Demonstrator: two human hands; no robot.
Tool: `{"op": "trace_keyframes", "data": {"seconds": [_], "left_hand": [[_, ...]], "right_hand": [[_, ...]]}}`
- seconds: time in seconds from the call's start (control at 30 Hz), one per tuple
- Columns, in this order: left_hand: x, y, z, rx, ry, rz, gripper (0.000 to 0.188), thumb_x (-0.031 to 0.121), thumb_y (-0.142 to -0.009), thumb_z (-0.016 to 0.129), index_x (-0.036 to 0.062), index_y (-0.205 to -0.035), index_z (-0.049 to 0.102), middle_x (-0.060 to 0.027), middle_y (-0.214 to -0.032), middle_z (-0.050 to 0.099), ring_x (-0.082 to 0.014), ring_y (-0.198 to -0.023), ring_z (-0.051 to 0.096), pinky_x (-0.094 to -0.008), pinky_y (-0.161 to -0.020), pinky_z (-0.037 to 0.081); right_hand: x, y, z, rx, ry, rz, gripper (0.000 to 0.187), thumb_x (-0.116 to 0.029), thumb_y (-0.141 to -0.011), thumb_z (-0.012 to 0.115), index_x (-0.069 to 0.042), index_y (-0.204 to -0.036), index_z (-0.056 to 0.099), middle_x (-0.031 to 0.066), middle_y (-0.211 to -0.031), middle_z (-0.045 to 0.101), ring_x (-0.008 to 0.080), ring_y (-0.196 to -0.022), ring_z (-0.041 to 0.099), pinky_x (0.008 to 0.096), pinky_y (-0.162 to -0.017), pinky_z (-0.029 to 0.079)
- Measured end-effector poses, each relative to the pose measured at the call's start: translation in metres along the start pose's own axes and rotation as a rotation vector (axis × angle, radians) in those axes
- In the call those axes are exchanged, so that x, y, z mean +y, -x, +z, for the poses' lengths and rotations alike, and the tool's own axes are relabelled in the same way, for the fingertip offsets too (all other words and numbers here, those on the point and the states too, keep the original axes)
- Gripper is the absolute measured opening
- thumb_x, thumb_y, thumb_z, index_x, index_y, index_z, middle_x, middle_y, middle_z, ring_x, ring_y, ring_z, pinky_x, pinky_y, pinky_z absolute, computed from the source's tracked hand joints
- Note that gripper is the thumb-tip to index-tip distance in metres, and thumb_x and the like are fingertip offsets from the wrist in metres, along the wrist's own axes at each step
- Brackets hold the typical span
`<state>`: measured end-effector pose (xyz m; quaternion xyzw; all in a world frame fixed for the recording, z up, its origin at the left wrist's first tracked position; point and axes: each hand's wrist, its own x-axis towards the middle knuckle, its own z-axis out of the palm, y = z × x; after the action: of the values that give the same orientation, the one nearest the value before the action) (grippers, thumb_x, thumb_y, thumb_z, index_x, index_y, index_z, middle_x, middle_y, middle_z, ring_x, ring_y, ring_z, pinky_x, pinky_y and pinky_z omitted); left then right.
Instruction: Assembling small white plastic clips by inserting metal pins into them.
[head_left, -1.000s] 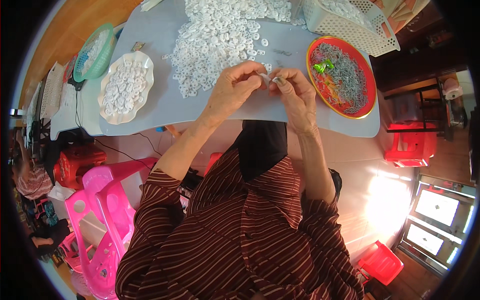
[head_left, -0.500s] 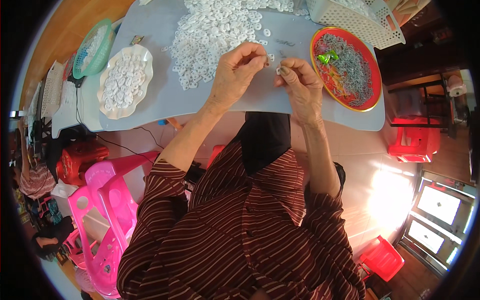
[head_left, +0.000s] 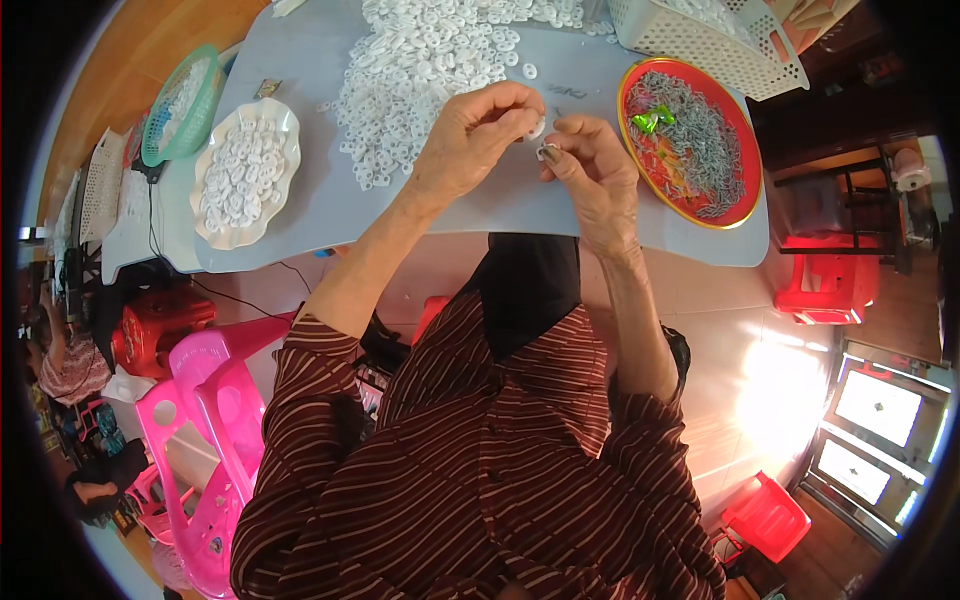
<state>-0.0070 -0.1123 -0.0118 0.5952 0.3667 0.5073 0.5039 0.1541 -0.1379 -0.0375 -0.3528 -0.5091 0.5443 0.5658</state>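
My left hand is closed in a pinch on a small white oval plastic piece, which shows at its fingertips. Close by on the right, thumb and fingers of my right hand pinch something tiny and pale, too small to name. The two sets of fingertips are nearly touching above the grey table. Beyond my left hand spreads a big heap of white oval plastic pieces with holes. A red plate with a gold rim, right of my right hand, holds many small grey metal screw-like parts and a green wrapper.
A wavy-edged white dish of white pieces stands at the left, near a green basket. At the far right is a white perforated basket. A pink plastic chair and red stool flank me.
The white oval piece at my left fingertips shows more plainly now. My right hand has shifted slightly left and down, nearer to it. The table's contents sit slightly differently as the view shifted.
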Motion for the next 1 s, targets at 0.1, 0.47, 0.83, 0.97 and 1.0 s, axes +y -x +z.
{"op": "trace_keyframes", "data": {"seconds": [0.1,0.47,0.83,0.97,1.0], "left_hand": [[-0.010,-0.007,-0.002,-0.026,0.021,-0.002,0.010,0.010,-0.087,0.057,0.0007,-0.085,0.061,0.0031,-0.071,0.053,-0.0049,-0.069,0.047,-0.0205,-0.062,0.040],[-0.013,-0.003,-0.005,-0.082,0.015,-0.052,0.012,0.013,-0.087,0.061,0.0009,-0.085,0.062,0.0023,-0.073,0.057,-0.0054,-0.069,0.050,-0.0217,-0.064,0.043],[-0.012,-0.009,-0.008,-0.131,0.043,-0.086,0.014,0.015,-0.089,0.061,0.0017,-0.094,0.062,0.0002,-0.083,0.058,-0.0096,-0.077,0.053,-0.0230,-0.072,0.045],[-0.012,-0.008,-0.009,-0.141,0.040,-0.078,0.014,0.014,-0.088,0.061,0.0016,-0.093,0.062,0.0001,-0.083,0.058,-0.0098,-0.076,0.053,-0.0236,-0.072,0.045],[-0.011,-0.008,-0.008,-0.135,0.030,-0.077,0.013,0.014,-0.088,0.061,0.0017,-0.092,0.062,0.0003,-0.082,0.058,-0.0096,-0.076,0.053,-0.0236,-0.071,0.044]], "right_hand": [[-0.003,-0.001,0.001,-0.011,0.030,0.022,0.023,-0.002,-0.086,0.062,-0.001,-0.108,0.055,0.0043,-0.090,0.063,0.0082,-0.078,0.059,0.0230,-0.069,0.052],[-0.002,0.001,-0.001,0.020,0.017,-0.007,0.024,0.000,-0.086,0.062,0.000,-0.109,0.055,0.0042,-0.089,0.063,0.0081,-0.079,0.058,0.0232,-0.070,0.051],[0.000,0.000,-0.001,0.028,0.012,-0.032,0.023,-0.001,-0.086,0.062,0.000,-0.108,0.055,0.0045,-0.088,0.063,0.0086,-0.077,0.058,0.0227,-0.068,0.050],[0.002,0.000,0.001,0.030,0.046,-0.049,0.023,-0.001,-0.085,0.062,0.000,-0.108,0.056,0.0046,-0.087,0.063,0.0084,-0.074,0.058,0.0218,-0.067,0.050],[0.003,0.000,0.001,0.033,0.033,-0.054,0.023,-0.001,-0.085,0.062,0.000,-0.108,0.056,0.0046,-0.087,0.063,0.0083,-0.073,0.058,0.0216,-0.066,0.050]]}}
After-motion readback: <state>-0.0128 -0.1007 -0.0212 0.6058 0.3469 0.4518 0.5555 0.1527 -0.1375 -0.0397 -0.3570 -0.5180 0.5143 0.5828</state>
